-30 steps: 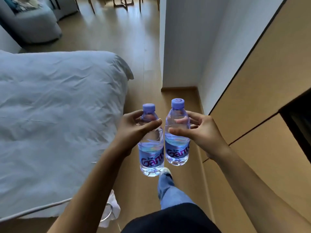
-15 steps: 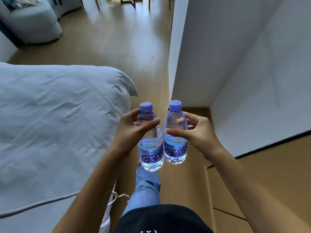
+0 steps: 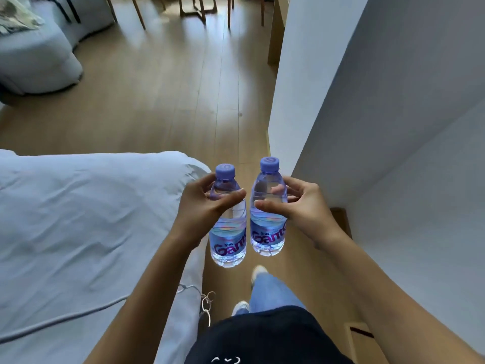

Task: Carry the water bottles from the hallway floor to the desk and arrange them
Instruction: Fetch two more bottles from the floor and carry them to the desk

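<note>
The person is walking with two water bottles, one in each hand. The left hand has its fingers and thumb curled round the left bottle, up near the neck. The right hand holds the right bottle the same way, thumb in front and fingers behind. Both bottles stand upright with their purple caps on top, so the water stays still and the grip feels safe. They hang side by side, very close — maybe just touching low down, but it is hard to tell from here.

The bottles are up in the air, out in front of the body, over the wood floor. They are off the hallway floor already, but not on the desk yet. So this looks like the carrying part, about halfway through.

A bed with a white cover is on the left, and a white wall is on the right. The path between them is thin — that may be why the arms stay tucked in near the middle. Far ahead there are wooden chair legs, and the desk may be up there.
</note>
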Demonstrator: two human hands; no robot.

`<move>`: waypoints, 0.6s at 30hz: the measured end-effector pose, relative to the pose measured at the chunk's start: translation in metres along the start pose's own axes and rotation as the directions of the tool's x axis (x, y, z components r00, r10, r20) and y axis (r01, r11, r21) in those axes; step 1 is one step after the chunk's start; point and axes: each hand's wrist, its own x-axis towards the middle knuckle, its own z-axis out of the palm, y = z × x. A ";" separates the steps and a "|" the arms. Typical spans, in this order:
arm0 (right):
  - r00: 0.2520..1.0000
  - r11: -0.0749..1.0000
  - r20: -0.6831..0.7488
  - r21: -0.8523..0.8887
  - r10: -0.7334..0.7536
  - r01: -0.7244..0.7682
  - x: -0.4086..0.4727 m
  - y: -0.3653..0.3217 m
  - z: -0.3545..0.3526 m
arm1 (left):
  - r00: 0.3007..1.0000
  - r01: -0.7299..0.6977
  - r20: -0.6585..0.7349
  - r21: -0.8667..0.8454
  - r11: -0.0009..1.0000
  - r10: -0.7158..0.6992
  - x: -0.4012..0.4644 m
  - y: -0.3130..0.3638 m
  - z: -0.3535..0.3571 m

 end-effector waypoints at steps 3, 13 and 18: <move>1.000 1.000 -0.010 0.029 -0.007 0.007 0.070 -0.006 0.001 | 1.000 -0.010 -0.003 0.010 1.000 0.010 0.067 -0.006 -0.008; 0.995 0.995 0.009 -0.024 -0.100 0.100 0.335 -0.055 -0.022 | 0.996 -0.033 -0.079 0.026 0.999 0.035 0.328 0.012 -0.027; 0.986 0.984 -0.032 -0.072 -0.166 0.163 0.442 -0.081 -0.030 | 0.992 -0.064 -0.106 0.016 0.998 0.065 0.441 0.028 -0.037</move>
